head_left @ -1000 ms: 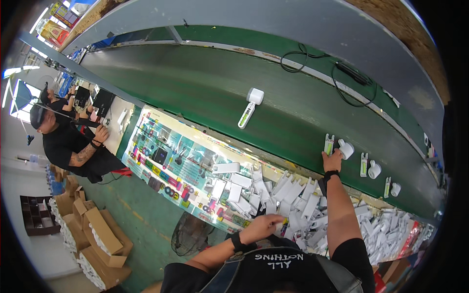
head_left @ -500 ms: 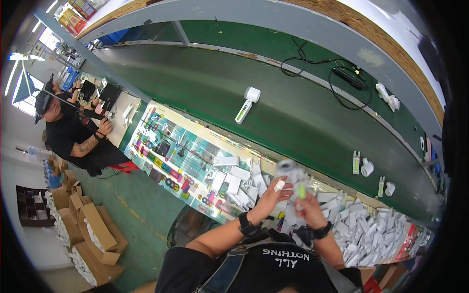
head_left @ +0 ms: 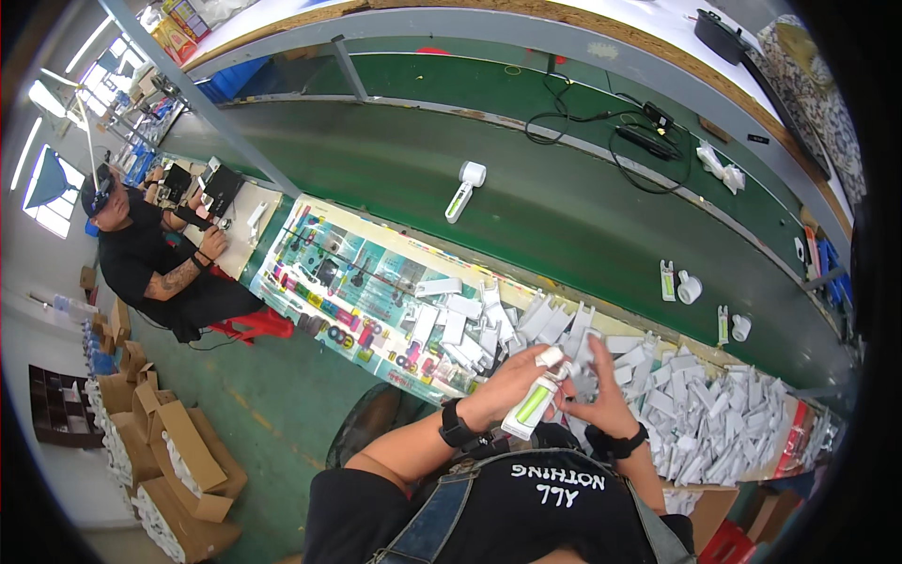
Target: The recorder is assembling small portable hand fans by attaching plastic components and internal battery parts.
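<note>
One white handle (head_left: 532, 406) sits in my curled left hand (head_left: 500, 389); right hand (head_left: 603, 402) spread, any hold unclear; assembly likely needs aligning.

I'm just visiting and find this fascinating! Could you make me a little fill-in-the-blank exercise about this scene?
1. The left hand holds a white part with a ____ strip.
2. The belt carries ____ round white heads.
3. The stool at the picture's left is ____.
4. The band on the left wrist is ____.

Missing words: green; three; red; black.
</note>
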`<state>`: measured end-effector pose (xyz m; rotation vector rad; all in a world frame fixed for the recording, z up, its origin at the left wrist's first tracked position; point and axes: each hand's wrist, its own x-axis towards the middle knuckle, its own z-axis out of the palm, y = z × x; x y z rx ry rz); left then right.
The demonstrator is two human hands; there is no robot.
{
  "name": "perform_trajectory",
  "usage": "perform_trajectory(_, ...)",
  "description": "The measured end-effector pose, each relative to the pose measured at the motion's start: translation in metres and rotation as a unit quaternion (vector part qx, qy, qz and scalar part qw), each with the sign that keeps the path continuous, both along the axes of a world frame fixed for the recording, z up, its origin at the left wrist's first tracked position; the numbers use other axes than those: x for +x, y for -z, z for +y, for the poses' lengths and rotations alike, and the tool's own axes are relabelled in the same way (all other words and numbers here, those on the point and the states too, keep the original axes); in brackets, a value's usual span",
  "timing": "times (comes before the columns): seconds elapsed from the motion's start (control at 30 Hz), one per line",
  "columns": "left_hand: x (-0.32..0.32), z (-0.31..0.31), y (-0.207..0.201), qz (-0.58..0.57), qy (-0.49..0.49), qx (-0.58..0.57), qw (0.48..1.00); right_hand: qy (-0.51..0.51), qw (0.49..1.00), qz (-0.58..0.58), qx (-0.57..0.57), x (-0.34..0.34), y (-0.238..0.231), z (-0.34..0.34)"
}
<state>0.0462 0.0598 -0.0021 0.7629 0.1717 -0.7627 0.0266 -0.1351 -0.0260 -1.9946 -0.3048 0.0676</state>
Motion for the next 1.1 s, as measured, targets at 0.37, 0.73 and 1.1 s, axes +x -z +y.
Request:
perform_trajectory(0.37,-0.036,0.02,0.002,-0.011,0.012,-0.141,0.99,-0.034,0.906,0.257,0.336,-0.035,0.025,-0.006)
perform_trajectory(0.73,-0.038,0.014,0.01,-0.04,0.034,0.141,0.989,-0.12,0.921,-0.309,-0.204,-0.009,-0.024,-0.039)
perform_trajectory(1.1,-0.042,-0.016,0.017,-0.051,0.149,0.135,0.978,-0.068,0.937,-0.3,-0.166,-0.019,-0.023,-0.059)
